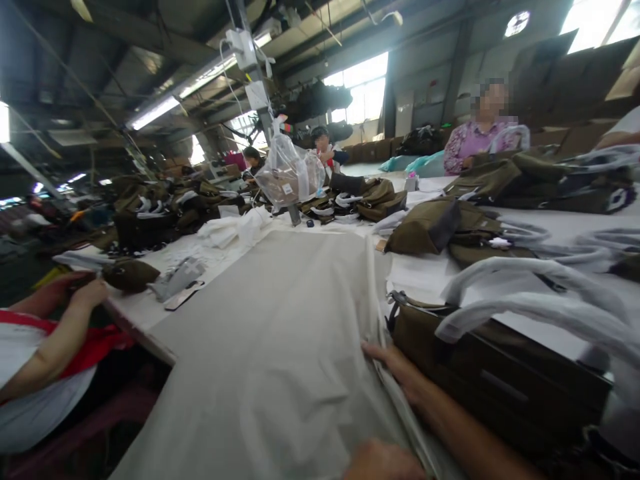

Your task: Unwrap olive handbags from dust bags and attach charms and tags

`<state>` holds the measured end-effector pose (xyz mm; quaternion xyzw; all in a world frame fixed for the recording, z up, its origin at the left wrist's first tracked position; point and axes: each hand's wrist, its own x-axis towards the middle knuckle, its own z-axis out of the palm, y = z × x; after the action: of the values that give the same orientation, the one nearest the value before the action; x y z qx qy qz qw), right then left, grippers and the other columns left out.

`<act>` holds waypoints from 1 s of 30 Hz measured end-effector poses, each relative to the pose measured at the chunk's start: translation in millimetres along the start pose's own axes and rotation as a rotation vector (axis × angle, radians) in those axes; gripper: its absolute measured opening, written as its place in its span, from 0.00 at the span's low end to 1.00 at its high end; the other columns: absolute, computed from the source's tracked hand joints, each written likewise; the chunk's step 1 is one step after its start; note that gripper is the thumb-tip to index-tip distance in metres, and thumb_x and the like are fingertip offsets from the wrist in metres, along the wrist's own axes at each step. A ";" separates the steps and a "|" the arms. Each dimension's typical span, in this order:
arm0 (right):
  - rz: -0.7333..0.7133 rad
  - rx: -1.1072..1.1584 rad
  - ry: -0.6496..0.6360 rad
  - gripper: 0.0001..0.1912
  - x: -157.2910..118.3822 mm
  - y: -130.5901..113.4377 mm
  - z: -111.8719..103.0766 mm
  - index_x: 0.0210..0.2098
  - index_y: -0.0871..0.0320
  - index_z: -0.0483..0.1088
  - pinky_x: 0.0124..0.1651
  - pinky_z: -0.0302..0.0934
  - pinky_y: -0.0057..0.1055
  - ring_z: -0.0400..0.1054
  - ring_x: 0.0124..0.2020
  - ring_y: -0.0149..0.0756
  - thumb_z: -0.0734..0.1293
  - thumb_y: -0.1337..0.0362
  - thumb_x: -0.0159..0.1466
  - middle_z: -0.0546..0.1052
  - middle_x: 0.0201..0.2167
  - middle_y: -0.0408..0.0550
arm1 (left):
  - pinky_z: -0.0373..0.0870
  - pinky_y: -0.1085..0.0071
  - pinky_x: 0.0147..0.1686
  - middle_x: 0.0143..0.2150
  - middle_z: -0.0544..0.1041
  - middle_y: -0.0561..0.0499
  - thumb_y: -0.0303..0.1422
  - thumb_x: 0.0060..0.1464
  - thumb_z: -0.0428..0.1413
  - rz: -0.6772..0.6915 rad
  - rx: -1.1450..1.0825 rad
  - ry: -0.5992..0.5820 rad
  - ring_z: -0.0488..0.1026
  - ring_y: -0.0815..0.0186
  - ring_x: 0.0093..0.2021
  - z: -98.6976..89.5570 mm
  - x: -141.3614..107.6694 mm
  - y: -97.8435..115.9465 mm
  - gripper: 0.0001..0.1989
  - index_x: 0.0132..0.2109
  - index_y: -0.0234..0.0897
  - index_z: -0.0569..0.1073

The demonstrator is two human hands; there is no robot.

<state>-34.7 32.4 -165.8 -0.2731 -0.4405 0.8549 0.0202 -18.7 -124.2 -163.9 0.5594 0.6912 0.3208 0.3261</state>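
My bare right forearm enters at lower right and slants up and leftward to my right hand, one digit pointing left, while my left hand, blurred and cut off at the lower edge, shows only partly, finger pose indeterminable.

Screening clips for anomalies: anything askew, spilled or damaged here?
Nothing looks spilled or clearly damaged. Slightly untidy: the pale grey sheet is creased near the right hand rather than lying flat, and extends past the left corner of the table; handling may explain that. Olive-brown handbags at right are loosely jumbled.
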 end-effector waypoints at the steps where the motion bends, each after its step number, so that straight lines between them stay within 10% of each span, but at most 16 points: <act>1: 0.018 -0.001 -0.011 0.29 -2.1 4.2 -3.2 0.44 0.65 0.76 0.48 0.73 0.47 0.80 0.39 0.56 0.79 0.51 0.50 0.83 0.34 0.58 | 0.74 0.77 0.35 0.35 0.85 0.53 0.43 0.64 0.55 0.032 -0.091 -0.076 0.81 0.65 0.34 -14.1 -4.1 -0.7 0.14 0.40 0.44 0.84; 2: 0.032 -0.003 -0.017 0.29 -4.0 8.7 -6.0 0.45 0.64 0.76 0.49 0.72 0.46 0.80 0.40 0.55 0.79 0.52 0.49 0.83 0.34 0.57 | 0.75 0.77 0.40 0.39 0.85 0.54 0.43 0.66 0.53 -0.010 -0.125 -0.045 0.82 0.65 0.37 -36.1 -8.6 -4.9 0.15 0.46 0.46 0.83; 4: 0.039 -0.020 0.004 0.30 -7.1 16.9 -9.9 0.45 0.63 0.76 0.51 0.71 0.45 0.79 0.41 0.55 0.78 0.50 0.50 0.83 0.35 0.56 | 0.75 0.74 0.49 0.45 0.85 0.56 0.45 0.64 0.55 -0.311 0.178 0.428 0.81 0.64 0.44 -97.4 -19.1 -24.2 0.14 0.48 0.50 0.82; 8: 0.018 -0.062 0.072 0.31 -10.0 23.1 -12.7 0.46 0.62 0.78 0.53 0.70 0.46 0.79 0.42 0.56 0.77 0.47 0.50 0.83 0.35 0.55 | 0.53 0.57 0.70 0.73 0.59 0.37 0.37 0.64 0.51 -0.733 0.446 0.887 0.54 0.52 0.73 -224.3 -52.6 -89.3 0.29 0.69 0.31 0.63; 12: 0.008 -0.061 0.049 0.31 -10.3 21.7 -13.2 0.42 0.62 0.80 0.54 0.69 0.45 0.78 0.43 0.57 0.76 0.43 0.50 0.83 0.36 0.56 | 0.55 0.31 0.62 0.71 0.56 0.22 0.41 0.58 0.59 -1.177 0.514 1.093 0.51 0.31 0.71 -275.8 -101.7 -140.7 0.38 0.68 0.23 0.60; 18: 0.044 0.031 0.001 0.33 -10.7 21.7 -13.9 0.45 0.62 0.78 0.54 0.69 0.44 0.77 0.48 0.56 0.75 0.41 0.52 0.82 0.41 0.57 | 0.69 0.44 0.55 0.53 0.77 0.34 0.51 0.62 0.53 -1.301 0.537 1.100 0.71 0.41 0.60 -267.2 -136.4 -166.2 0.27 0.51 0.30 0.75; 24: -0.039 0.003 -0.111 0.28 -20.5 15.6 -18.5 0.48 0.55 0.78 0.57 0.68 0.41 0.76 0.52 0.53 0.71 0.40 0.60 0.82 0.46 0.53 | 0.73 0.52 0.52 0.44 0.80 0.44 0.51 0.66 0.50 -1.031 0.383 1.013 0.79 0.55 0.47 -242.4 -81.8 -147.7 0.26 0.52 0.32 0.75; 30: -0.078 0.066 -0.149 0.32 -6.3 27.0 -29.3 0.47 0.56 0.80 0.69 0.54 0.47 0.69 0.61 0.56 0.71 0.37 0.57 0.81 0.49 0.55 | 0.66 0.57 0.63 0.62 0.75 0.40 0.39 0.66 0.48 -0.624 0.131 0.935 0.69 0.53 0.65 -102.9 39.2 -87.7 0.22 0.61 0.35 0.71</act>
<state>-9.6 35.8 -197.1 -0.1904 -0.4227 0.8855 0.0296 -157.9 -108.4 -178.6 0.1461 0.9132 0.3793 0.0290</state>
